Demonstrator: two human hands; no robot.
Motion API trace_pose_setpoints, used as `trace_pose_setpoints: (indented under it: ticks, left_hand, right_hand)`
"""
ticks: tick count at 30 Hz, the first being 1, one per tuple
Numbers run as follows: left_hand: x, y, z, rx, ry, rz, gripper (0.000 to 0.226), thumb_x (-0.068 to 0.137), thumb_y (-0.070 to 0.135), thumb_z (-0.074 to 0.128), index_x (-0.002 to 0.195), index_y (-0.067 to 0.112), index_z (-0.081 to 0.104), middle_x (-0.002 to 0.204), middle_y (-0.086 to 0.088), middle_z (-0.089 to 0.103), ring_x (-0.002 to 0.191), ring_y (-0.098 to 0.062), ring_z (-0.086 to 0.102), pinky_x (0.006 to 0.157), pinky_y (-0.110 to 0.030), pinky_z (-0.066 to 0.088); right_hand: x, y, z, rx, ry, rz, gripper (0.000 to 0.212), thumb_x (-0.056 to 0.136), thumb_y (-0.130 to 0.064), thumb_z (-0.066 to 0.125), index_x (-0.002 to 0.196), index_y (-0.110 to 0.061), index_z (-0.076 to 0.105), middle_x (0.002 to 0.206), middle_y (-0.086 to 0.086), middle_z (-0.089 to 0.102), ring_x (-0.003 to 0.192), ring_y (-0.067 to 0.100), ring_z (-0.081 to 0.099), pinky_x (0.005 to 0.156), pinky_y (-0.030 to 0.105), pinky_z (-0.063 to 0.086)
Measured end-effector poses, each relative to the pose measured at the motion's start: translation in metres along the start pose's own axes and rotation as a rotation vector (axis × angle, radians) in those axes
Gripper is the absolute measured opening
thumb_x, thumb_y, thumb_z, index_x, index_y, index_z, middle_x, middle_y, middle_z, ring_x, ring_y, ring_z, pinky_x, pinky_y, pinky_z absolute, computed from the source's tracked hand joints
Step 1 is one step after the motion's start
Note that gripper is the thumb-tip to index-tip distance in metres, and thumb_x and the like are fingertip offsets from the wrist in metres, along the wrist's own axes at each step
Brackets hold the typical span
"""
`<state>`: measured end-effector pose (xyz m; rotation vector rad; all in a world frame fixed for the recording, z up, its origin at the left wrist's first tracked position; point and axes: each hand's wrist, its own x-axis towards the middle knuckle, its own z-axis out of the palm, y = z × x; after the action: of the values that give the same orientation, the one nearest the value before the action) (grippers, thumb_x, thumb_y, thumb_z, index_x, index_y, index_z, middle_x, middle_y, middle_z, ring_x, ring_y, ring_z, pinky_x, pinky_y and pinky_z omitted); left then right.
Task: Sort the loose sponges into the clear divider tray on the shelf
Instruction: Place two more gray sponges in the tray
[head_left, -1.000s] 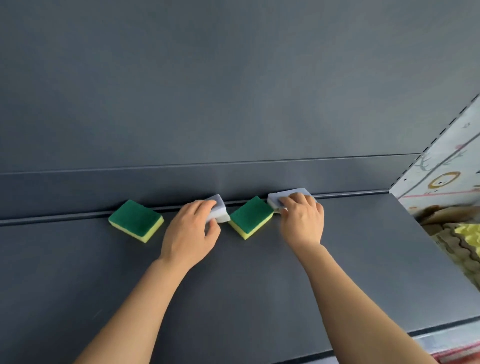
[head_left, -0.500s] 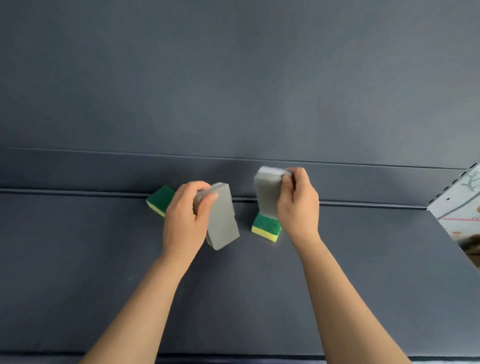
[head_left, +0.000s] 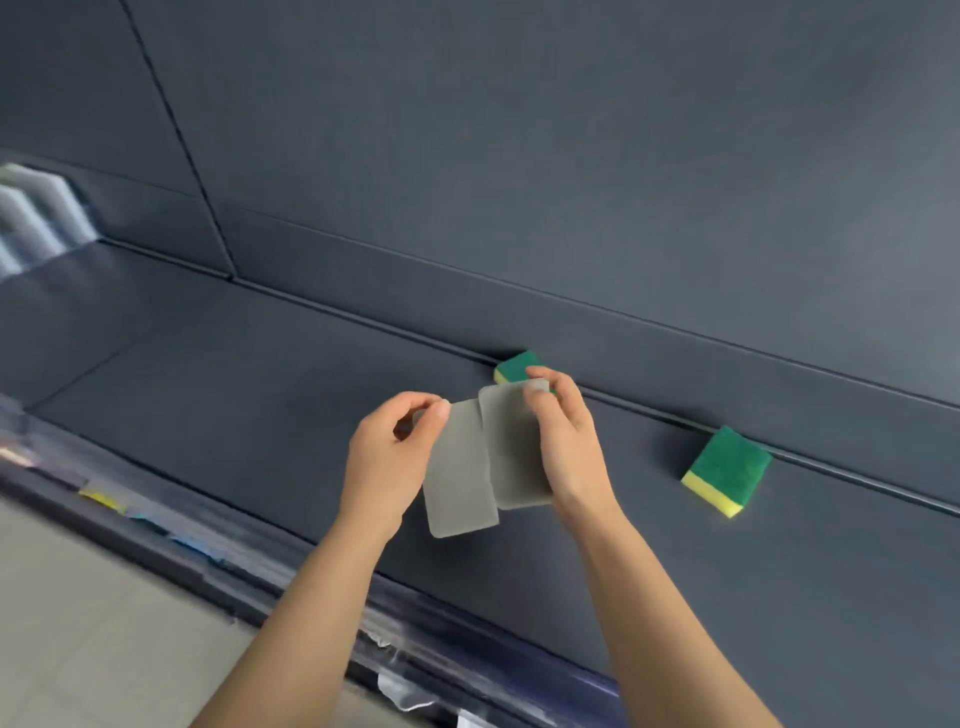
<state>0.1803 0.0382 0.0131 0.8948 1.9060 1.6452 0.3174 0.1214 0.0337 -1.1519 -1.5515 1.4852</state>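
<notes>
At the far left of the shelf (head_left: 249, 415), the clear tray (head_left: 36, 218) is only a blur. My left forearm reaches up from below, and my left hand (head_left: 387, 457) pinches the top of the first grey sponge (head_left: 460, 483) between thumb and fingertips, so it hangs above the shelf. It overlaps the second grey sponge (head_left: 511, 447), which my right hand (head_left: 569, 447) grips, thumb on its face and fingers behind. The half-hidden green sponge (head_left: 514, 365) shows behind my right fingers. The green-and-yellow sponge (head_left: 727, 470) lies farther right, by the back ledge.
</notes>
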Motion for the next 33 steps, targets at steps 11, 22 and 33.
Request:
trace_pose_setpoints:
  ticks: [11,22,33]
  left_hand:
    - [-0.010,-0.041,-0.202,-0.129,0.060,-0.120,0.021,0.082,0.018,0.072,0.086,0.039,0.069,0.093,0.000,0.068,0.083,-0.015,0.058,0.073,-0.034,0.048]
    - [-0.007,-0.074,-0.377,-0.136,0.176,-0.158,0.017,0.085,0.016,0.069,0.096,0.030,0.068,0.097,-0.003,0.069,0.082,-0.013,0.062,0.061,-0.024,0.049]
    - [0.032,-0.096,-0.483,-0.130,0.317,-0.176,0.015,0.086,0.014,0.068,0.099,0.022,0.067,0.093,-0.003,0.069,0.081,-0.014,0.061,0.066,-0.032,0.050]
  right_hand:
    - [-0.041,-0.003,0.188,0.052,-0.243,-0.006,0.023,0.089,-0.026,0.056,0.104,-0.044,0.057,0.096,-0.016,0.066,0.073,-0.006,0.056,0.072,0.024,0.040]
    - [-0.078,-0.012,0.362,0.072,-0.356,-0.010,0.020,0.090,-0.024,0.057,0.104,-0.038,0.057,0.087,-0.019,0.066,0.076,0.001,0.056,0.073,0.026,0.042]
    - [-0.061,-0.031,0.494,0.033,-0.512,-0.030,0.023,0.089,-0.023,0.059,0.106,-0.038,0.056,0.090,-0.014,0.065,0.069,-0.006,0.055,0.068,0.021,0.040]
